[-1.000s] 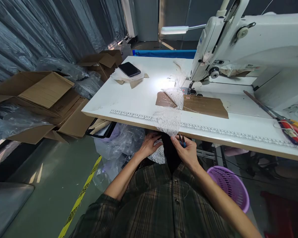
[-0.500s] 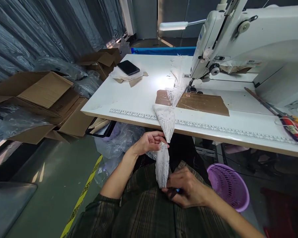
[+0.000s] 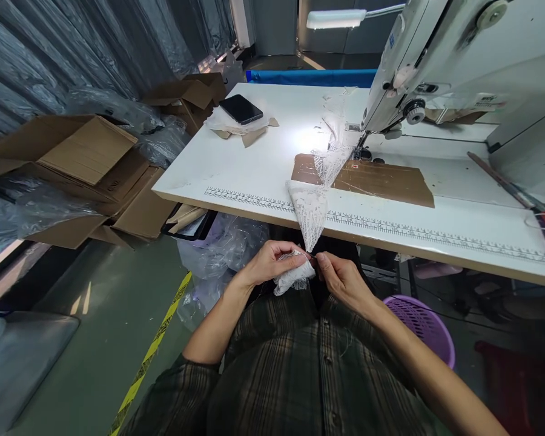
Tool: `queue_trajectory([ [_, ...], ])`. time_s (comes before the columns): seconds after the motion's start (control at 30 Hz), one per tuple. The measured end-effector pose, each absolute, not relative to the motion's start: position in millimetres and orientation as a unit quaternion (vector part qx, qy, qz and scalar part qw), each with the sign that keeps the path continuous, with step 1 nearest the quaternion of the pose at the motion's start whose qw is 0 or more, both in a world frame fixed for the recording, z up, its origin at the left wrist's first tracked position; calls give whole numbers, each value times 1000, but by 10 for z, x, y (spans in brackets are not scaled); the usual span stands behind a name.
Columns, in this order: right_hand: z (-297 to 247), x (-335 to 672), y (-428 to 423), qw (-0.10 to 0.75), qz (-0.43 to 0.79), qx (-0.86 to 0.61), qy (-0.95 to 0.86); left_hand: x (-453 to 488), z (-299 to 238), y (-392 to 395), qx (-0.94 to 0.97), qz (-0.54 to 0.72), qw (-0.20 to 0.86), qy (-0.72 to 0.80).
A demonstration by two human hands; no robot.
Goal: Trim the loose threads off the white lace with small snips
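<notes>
Draping off the table, white lace (image 3: 309, 212) bunches between hands.

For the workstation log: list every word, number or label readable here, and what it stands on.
No text reads clearly.
Printed scale along the table edge: figures too small.
Sticker on the sewing machine: blurred.
Print on the cardboard box: blurred.
Yellow floor tape: black marks, unreadable.

White openwork lace strip (image 3: 309, 212), draped over the table (image 3: 254, 175) edge, lower end bunched, possibly folded
</notes>
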State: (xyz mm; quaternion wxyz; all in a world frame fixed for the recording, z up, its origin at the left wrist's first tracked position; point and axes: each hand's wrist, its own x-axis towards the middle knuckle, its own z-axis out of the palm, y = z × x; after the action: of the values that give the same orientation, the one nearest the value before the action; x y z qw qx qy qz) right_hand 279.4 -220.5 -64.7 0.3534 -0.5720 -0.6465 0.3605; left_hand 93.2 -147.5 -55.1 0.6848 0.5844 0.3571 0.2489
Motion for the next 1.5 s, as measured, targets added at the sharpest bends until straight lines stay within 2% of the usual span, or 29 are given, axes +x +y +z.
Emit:
queue_trajectory([
  [0.3,-709,2735,-2114,360,356,-588,-631,976,-545,-1513,557,283,691,364],
  [0.47,-790,2797,-2215,421,377,-589,-577,1003,-661,-1526,591,248,672,370],
  [0.57,-789,2791,-2228,480,338,-611,-530,1021,-885,-1452,692,210,582,371],
  [0.7,-722,2718,-2122,519,344,-603,-499,1020,-1273,-1288,817,177,390,386],
  [0.8,-677,2659,-2017,526,371,-574,-506,991,-1450,-1204,838,188,330,392],
  [0.9,-661,2615,-1973,526,365,-581,-503,958,-1429,-1181,795,238,380,409],
  [1.07,-624,2574,-2151,487,371,-543,-575,907,-1075,-1234,590,288,689,307],
  [1.17,-587,2557,-2361,433,385,-460,-673,900,-857,-1258,478,297,789,247],
  [1.27,-574,2548,-2557,369,386,-368,-761,910,-723,-1254,441,288,820,223],
  [1.37,-583,2578,-2672,318,392,-324,-800,906,-655,-1265,481,254,804,239],
  [1.5,-595,2699,-2632,333,422,-373,-756,866,-623,-1334,537,202,760,306],
])
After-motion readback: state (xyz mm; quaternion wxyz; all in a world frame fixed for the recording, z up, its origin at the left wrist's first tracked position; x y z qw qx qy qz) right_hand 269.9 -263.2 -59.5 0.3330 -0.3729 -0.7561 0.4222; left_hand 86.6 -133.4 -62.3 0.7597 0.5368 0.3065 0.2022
